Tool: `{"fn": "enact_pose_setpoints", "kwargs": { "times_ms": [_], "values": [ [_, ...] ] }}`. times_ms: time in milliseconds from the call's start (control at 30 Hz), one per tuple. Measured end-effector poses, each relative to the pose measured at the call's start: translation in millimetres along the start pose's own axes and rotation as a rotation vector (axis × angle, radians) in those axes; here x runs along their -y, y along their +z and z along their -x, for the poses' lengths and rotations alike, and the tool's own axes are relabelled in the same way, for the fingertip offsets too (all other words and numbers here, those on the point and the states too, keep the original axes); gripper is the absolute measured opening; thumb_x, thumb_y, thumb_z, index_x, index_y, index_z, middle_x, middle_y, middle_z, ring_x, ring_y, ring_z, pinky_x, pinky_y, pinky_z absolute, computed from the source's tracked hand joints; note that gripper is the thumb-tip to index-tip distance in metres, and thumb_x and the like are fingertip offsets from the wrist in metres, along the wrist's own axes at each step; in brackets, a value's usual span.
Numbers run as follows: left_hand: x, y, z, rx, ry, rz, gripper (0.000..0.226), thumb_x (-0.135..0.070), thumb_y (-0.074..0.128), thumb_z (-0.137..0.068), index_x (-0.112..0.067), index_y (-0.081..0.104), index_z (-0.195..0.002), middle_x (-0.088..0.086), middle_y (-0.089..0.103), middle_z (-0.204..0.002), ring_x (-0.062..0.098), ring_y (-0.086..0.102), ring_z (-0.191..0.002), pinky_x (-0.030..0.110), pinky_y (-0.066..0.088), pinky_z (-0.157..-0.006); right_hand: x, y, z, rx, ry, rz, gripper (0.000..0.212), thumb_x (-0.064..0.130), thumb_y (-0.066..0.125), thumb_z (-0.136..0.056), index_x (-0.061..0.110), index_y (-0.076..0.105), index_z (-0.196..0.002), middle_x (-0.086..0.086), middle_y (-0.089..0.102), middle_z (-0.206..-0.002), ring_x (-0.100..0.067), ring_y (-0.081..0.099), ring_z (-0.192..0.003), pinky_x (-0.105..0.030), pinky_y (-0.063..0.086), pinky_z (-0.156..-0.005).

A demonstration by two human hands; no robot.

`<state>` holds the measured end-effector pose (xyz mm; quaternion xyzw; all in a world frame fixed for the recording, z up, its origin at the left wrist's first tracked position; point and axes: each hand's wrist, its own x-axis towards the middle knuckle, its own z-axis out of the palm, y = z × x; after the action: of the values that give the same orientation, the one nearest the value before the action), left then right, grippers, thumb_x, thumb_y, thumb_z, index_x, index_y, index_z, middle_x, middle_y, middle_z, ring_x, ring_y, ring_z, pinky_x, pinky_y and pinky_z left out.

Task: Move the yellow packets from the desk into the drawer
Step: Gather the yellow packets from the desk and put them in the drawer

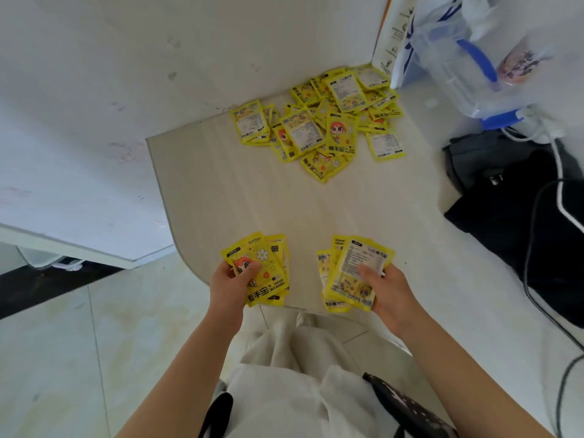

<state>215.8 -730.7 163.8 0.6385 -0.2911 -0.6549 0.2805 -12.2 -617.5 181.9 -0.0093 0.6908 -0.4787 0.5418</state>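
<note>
A heap of several yellow hand-warmer packets lies at the far corner of the pale desk, against the wall. My left hand grips a small fan of yellow packets over the desk's near edge, thumb on the top one's printed face. My right hand holds another bunch of packets, label side up, thumb pressed on top. No drawer shows in this view.
A black bag with a white cable lies on the desk's right side. Behind it stands a clear plastic jug with a blue handle and base. Tiled floor lies to the left, below the desk's rounded edge.
</note>
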Motion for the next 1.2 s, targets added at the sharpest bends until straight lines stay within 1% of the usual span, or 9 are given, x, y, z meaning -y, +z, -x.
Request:
{"fn": "enact_pose_setpoints", "kwargs": {
  "times_ms": [200,400,500,567,700,867,1000,1133,1200],
  "values": [
    [17,-28,17,0.083,-0.009,-0.088,0.021,-0.005,0.071,-0.083,-0.016,0.066,-0.1,0.009,0.074,-0.1,0.027,0.072,-0.089,0.048,0.058,-0.081,-43,8,36,-0.083,-0.017,-0.001,0.016,0.014,0.056,-0.095,0.019,0.061,-0.11,-0.004,0.071,-0.106,-0.025,0.069,-0.095,-0.046,0.058,-0.079],
    [29,-75,33,0.231,0.006,-0.186,0.023,-0.004,0.07,-0.084,-0.014,0.066,-0.105,0.009,0.074,-0.101,0.028,0.072,-0.09,0.05,0.058,-0.081,-101,26,78,-0.188,-0.075,-0.125,0.018,0.013,0.056,-0.095,0.018,0.059,-0.112,0.0,0.071,-0.102,-0.019,0.07,-0.09,-0.032,0.06,-0.063],
    [36,-102,40,0.301,0.019,-0.237,0.026,-0.004,0.07,-0.084,-0.012,0.065,-0.108,0.01,0.074,-0.102,0.031,0.072,-0.092,0.051,0.058,-0.081,-135,29,93,-0.291,-0.067,-0.162,0.018,0.018,0.06,-0.093,0.021,0.061,-0.111,-0.002,0.071,-0.107,-0.023,0.07,-0.095,-0.047,0.058,-0.083],
    [41,-116,46,0.328,0.027,-0.272,0.028,-0.005,0.07,-0.084,-0.012,0.065,-0.111,0.01,0.074,-0.103,0.031,0.072,-0.093,0.051,0.058,-0.081,-153,31,110,-0.343,-0.058,-0.193,0.018,0.019,0.062,-0.091,0.022,0.062,-0.11,-0.004,0.071,-0.109,-0.025,0.07,-0.096,-0.053,0.055,-0.088],
    [53,-133,64,0.382,0.034,-0.331,0.028,-0.005,0.07,-0.085,-0.014,0.065,-0.11,0.009,0.074,-0.104,0.029,0.072,-0.094,0.053,0.057,-0.083,-187,33,150,-0.376,-0.058,-0.27,0.018,0.016,0.061,-0.092,0.017,0.063,-0.11,-0.005,0.072,-0.106,-0.026,0.07,-0.094,-0.053,0.055,-0.086],
    [79,-138,95,0.458,0.047,-0.429,0.02,-0.006,0.07,-0.085,-0.017,0.067,-0.102,0.008,0.074,-0.1,0.028,0.072,-0.093,0.053,0.057,-0.084,-232,26,200,-0.421,-0.083,-0.398,0.017,0.011,0.059,-0.093,0.014,0.063,-0.11,-0.006,0.073,-0.104,-0.023,0.072,-0.091,-0.043,0.059,-0.073],
    [110,-137,128,0.552,0.074,-0.521,0.019,-0.01,0.07,-0.084,-0.015,0.067,-0.102,0.01,0.073,-0.101,0.033,0.07,-0.095,0.056,0.057,-0.083,-273,8,241,-0.469,-0.078,-0.446,0.021,0.011,0.057,-0.094,0.013,0.063,-0.114,-0.009,0.072,-0.11,-0.028,0.07,-0.098,-0.055,0.055,-0.084],
    [147,-133,173,0.652,0.078,-0.58,0.02,-0.012,0.072,-0.081,-0.018,0.068,-0.1,0.009,0.074,-0.101,0.031,0.071,-0.095,0.053,0.058,-0.081,-319,-17,288,-0.545,-0.071,-0.534,0.023,0.01,0.057,-0.094,0.01,0.062,-0.116,-0.011,0.071,-0.11,-0.03,0.069,-0.099,-0.055,0.054,-0.087],
    [172,-135,198,0.678,0.072,-0.608,0.025,-0.019,0.075,-0.073,-0.021,0.068,-0.097,0.008,0.074,-0.099,0.031,0.071,-0.093,0.056,0.057,-0.081,-348,-31,315,-0.57,-0.068,-0.576,0.023,0.011,0.057,-0.094,0.009,0.061,-0.116,-0.012,0.071,-0.11,-0.03,0.069,-0.098,-0.055,0.054,-0.087]
  ]
}}
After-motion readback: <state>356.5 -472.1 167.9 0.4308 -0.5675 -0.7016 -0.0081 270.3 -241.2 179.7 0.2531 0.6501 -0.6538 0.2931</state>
